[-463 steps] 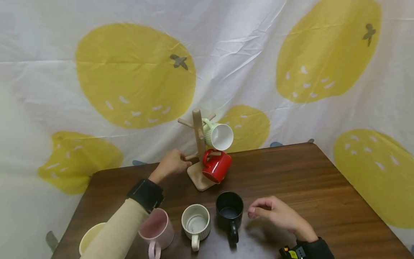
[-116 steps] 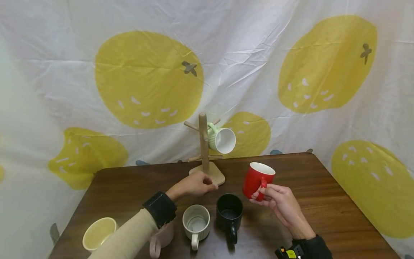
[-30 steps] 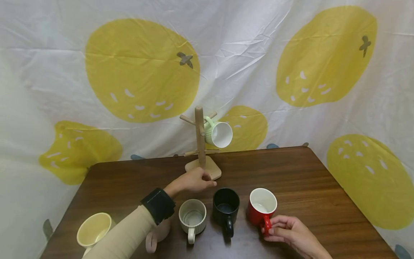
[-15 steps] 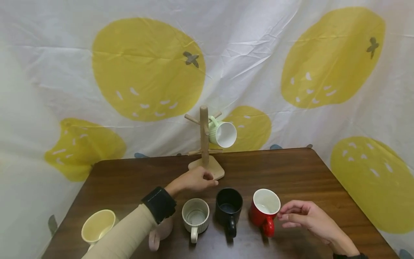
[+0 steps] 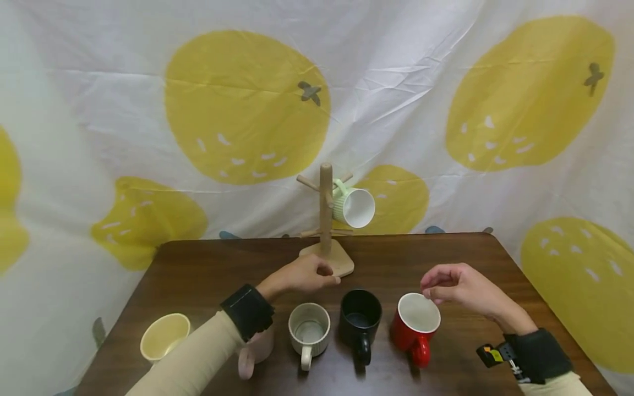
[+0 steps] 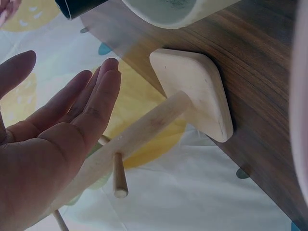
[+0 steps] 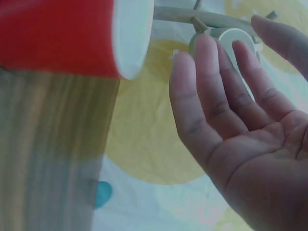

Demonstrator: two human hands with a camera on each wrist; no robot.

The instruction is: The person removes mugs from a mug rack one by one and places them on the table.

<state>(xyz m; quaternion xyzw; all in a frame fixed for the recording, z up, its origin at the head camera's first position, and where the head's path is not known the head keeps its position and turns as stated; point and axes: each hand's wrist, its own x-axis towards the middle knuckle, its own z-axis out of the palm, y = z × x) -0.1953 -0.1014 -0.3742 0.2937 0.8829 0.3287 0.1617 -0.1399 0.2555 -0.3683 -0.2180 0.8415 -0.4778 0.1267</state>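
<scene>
A wooden mug tree (image 5: 326, 214) stands at the back, with a pale green ribbed mug (image 5: 358, 208) hanging by its handle from an upper peg. My left hand (image 5: 303, 274) hovers with relaxed fingers in front of the tree's base; the left wrist view shows its palm (image 6: 53, 149) holding nothing. On the table a red mug (image 5: 407, 335) with a white inside stands upright, handle toward me. Just beyond its right rim my right hand (image 5: 463, 290) is raised, fingers loosely bent and apart from the mug. In the right wrist view those fingers (image 7: 209, 91) hold nothing.
Left of the red mug stand a black mug (image 5: 360, 319), a cream ribbed mug (image 5: 317, 346) and a pink mug (image 5: 260, 347) partly behind my left sleeve. A yellow mug (image 5: 164, 336) is farther left. A lemon-print cloth (image 5: 386, 110) hangs behind the wooden table (image 5: 475, 258).
The red mug came off a lower peg in my right hand and was set down right of the black mug. My right hand let go and rose away. My left hand moved before the base.
</scene>
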